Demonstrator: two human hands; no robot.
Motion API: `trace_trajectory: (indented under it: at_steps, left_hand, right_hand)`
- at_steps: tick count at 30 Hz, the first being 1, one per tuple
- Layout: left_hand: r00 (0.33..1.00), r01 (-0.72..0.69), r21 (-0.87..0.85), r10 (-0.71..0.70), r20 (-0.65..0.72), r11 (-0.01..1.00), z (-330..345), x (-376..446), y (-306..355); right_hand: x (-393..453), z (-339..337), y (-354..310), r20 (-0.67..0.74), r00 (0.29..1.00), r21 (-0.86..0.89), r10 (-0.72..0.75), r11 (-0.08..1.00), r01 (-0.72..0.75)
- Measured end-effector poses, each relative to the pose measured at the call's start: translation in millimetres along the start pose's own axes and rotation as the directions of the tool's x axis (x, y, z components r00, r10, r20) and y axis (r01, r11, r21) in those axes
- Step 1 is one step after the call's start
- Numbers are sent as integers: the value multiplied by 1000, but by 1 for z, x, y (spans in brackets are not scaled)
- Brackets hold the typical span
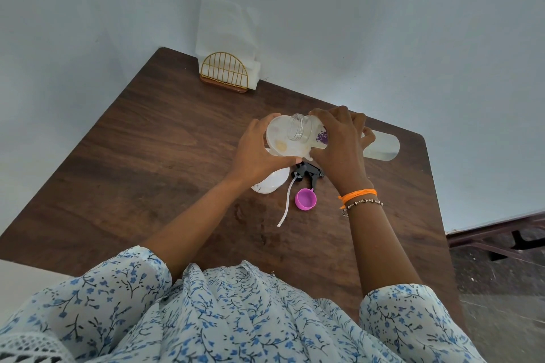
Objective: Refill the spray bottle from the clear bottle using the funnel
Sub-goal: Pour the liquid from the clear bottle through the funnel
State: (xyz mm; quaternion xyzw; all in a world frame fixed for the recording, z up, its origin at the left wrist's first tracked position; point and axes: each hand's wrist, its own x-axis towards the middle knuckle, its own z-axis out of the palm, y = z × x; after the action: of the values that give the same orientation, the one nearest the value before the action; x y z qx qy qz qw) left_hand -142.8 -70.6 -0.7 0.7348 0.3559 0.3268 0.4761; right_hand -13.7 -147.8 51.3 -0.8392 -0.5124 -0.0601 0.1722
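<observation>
My left hand (259, 150) grips the rim of a white translucent funnel (283, 138) that sits on the white spray bottle (269, 183), most of which is hidden under the hand. My right hand (339, 144) holds the clear bottle (382, 146) tipped on its side. Its open threaded mouth (299, 127) points into the funnel. A purple label shows by my fingers. The black spray head (308, 172) with its white dip tube (287, 203) lies on the table just in front of the spray bottle.
A purple cap (305, 199) lies open side up beside the dip tube. A gold wire napkin holder (225, 72) with white napkins stands at the far edge of the brown wooden table (147, 156), against the wall. The floor drops off at the right.
</observation>
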Motion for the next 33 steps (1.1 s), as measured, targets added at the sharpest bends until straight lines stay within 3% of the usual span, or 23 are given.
trace_trajectory:
  at_steps: [33]
  left_hand:
    - [1000,4,4,-4,6,1000,0,0,-1]
  right_hand:
    - [-1,1,0,2,1000,-39,1,999,-1]
